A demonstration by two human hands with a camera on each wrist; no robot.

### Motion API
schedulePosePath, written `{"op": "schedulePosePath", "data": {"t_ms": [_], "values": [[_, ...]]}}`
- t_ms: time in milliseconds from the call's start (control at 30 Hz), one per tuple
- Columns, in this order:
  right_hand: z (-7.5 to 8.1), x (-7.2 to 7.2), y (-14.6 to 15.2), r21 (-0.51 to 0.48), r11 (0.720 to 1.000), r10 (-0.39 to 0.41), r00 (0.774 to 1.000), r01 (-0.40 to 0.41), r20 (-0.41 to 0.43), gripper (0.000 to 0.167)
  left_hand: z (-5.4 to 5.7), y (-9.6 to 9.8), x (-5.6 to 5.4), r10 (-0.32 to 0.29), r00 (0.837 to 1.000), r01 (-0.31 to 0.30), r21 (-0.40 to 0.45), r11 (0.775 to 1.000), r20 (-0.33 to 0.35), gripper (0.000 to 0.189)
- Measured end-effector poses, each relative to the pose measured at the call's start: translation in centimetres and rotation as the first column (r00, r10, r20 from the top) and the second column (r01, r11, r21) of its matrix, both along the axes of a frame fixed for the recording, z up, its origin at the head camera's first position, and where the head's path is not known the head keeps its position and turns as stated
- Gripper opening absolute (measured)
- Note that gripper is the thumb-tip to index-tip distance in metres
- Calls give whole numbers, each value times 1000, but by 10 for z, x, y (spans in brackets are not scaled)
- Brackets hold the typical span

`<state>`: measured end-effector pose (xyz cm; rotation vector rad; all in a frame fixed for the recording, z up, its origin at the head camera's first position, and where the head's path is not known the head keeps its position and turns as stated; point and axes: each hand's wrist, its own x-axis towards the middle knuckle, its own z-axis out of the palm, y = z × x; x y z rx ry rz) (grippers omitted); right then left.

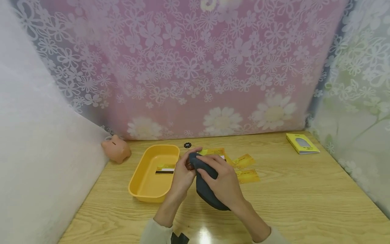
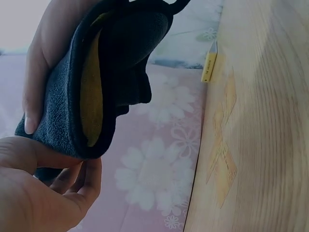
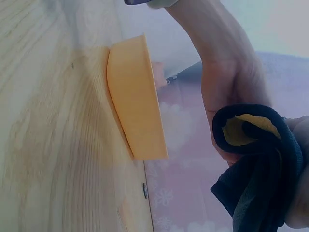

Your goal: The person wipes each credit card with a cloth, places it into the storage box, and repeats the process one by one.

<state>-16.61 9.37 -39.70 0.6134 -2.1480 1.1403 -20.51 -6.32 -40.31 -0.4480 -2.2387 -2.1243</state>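
Observation:
A dark blue fleece cloth piece (image 1: 210, 195) with a yellow inner side is held up between both hands over the table. My right hand (image 1: 226, 181) grips its body from above, thumb on the near side and fingers over the top. At its far left end my left hand (image 1: 181, 178) pinches the fabric between thumb and fingers. In the left wrist view the fleece piece (image 2: 58, 111) gapes, showing the yellow inside. The right wrist view shows its end (image 3: 263, 179) rolled into a loop. Yellow cards (image 1: 246, 160) lie on the table behind the hands.
Left of the hands stands a yellow tray (image 1: 152, 196) containing a card with a black stripe (image 1: 165, 171). Behind it are a black round chip (image 1: 187, 145) and, further left, a pink piggy bank (image 1: 116, 149). A yellow booklet (image 1: 302, 143) lies at the back right.

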Motion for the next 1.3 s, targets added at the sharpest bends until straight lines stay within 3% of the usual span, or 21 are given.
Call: {"op": "schedulePosePath", "data": {"t_ms": [367,667,1033,1300], "values": [[-4,-3,0,66,992,-111,994,111,-7,39,-1,0,2,18,999,-20,62,998,38,55],[-7,-5,18,71,979,-186,981,190,-51,40,-1,3,4,48,996,-52,60,997,76,58],[-13,-9,48,1,966,-258,965,258,-40,41,-1,0,5,37,991,-50,99,994,125,62],[-10,-11,66,-40,933,-357,934,357,9,39,1,-7,0,23,989,-47,167,985,144,62]]}}
